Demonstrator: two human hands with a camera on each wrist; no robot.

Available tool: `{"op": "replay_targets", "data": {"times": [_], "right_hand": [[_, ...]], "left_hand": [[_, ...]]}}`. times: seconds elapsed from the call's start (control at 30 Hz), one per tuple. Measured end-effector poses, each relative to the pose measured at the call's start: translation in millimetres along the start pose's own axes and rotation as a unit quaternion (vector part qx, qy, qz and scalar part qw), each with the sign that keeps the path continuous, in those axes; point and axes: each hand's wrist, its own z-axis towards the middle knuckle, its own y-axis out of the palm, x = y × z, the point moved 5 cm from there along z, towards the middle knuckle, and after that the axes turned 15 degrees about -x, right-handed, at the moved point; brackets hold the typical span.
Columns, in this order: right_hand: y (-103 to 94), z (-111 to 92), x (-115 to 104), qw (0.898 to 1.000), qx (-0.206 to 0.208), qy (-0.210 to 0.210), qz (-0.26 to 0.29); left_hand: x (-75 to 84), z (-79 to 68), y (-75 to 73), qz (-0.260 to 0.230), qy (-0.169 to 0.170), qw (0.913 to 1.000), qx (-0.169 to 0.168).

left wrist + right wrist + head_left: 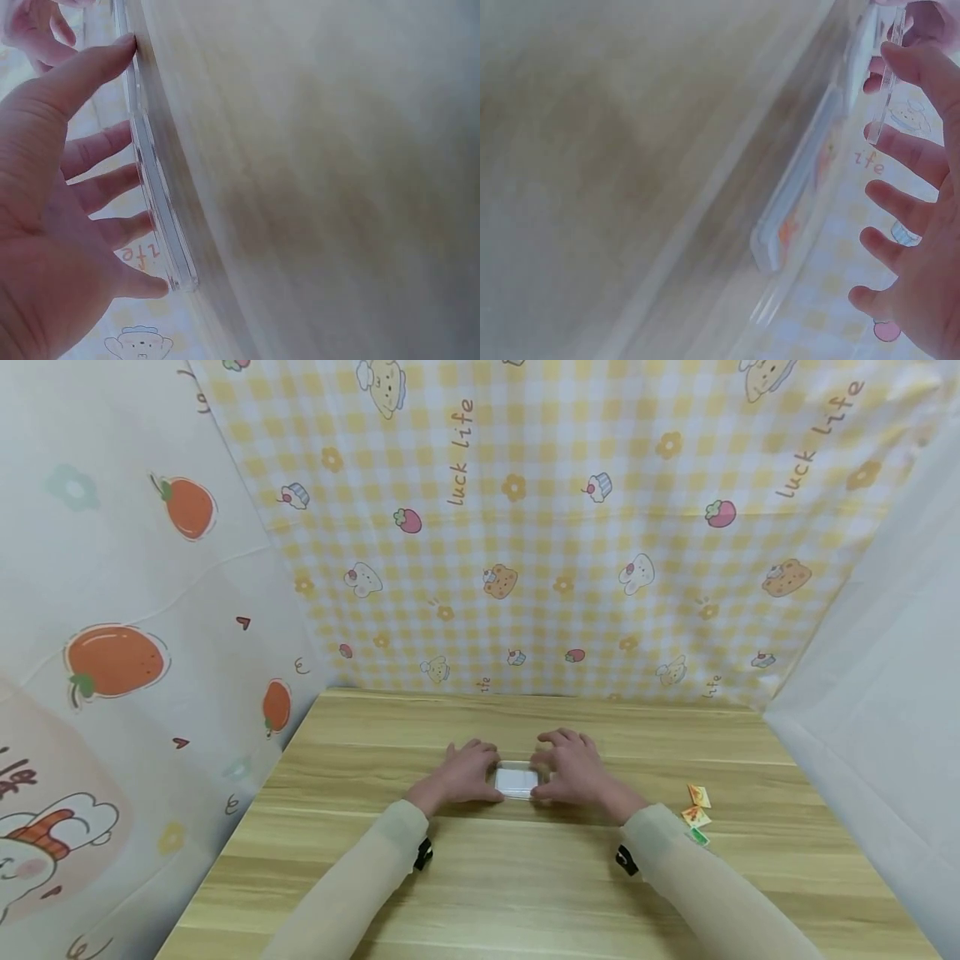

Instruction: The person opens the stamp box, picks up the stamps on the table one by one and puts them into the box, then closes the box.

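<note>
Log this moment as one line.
left hand: holds clear case | right hand: holds same case | case: white inside, between hands | small printed pieces: near right sleeve

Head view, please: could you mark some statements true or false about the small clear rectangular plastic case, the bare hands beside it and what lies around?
1. The left hand and the right hand are on opposite sides of the small clear rectangular plastic case. True.
2. The right hand is balled into a tight fist. False: its fingers are spread apart.
3. Two small yellow-orange printed pieces and one small green piece lie on the wood-grain table, to the person's right. True.
4. The case looks black inside. False: it looks white.
5. The person's sleeves are dark blue. False: they are pale beige sleeves.
6. A yellow-and-white checked cloth hangs beyond the table. True.
</note>
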Motion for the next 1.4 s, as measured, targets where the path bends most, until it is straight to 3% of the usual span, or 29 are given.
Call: {"op": "replay_targets", "data": {"times": [0.3,0.57,0.93,1.4], "right_hand": [[-16.8,-4.5,10.7,1.0,0.013,-0.006,0.014],[-29.0,8.4,18.9,1.0,0.013,0.006,0.018],[-32.9,26.3,27.0,0.997,-0.001,0.054,0.057],[-18.5,42.8,32.4,0.992,-0.054,0.085,0.074]], "left_hand": [[3.6,-5.7,-1.8,0.011,-0.004,0.9998,0.015],[3.9,-5.8,-0.8,0.013,-0.014,0.9997,0.014],[8.6,-10.3,-2.3,-0.007,-0.015,0.9999,-0.002],[3.8,-7.3,0.3,-0.026,-0.012,0.9996,-0.001]]}}
